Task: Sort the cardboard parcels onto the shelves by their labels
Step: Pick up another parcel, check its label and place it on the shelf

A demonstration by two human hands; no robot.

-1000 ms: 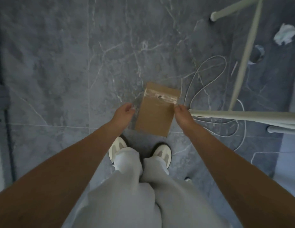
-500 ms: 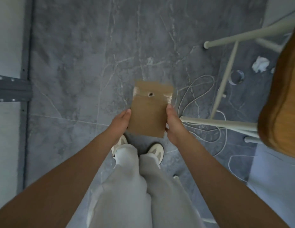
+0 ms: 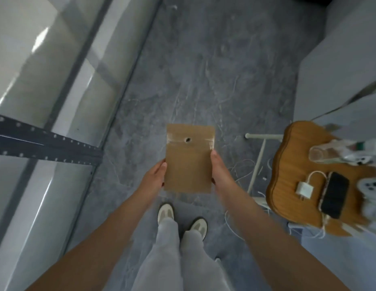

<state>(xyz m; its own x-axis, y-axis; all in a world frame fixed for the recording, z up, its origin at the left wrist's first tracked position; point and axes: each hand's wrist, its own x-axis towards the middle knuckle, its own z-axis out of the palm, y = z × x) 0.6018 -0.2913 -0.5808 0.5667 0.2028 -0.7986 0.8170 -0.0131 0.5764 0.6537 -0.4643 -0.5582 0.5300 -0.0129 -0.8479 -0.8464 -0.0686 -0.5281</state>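
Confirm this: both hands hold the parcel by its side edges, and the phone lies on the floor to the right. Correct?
One error: in the head view the phone lies on the wooden table, not the floor. The left hand and right hand do hold the parcel by its side edges.

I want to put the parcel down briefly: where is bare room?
Bare: floor beyond the parcel, between rack beam and table. Crowded: the table, with phone, charger and cup; cables lie on the floor beside it.
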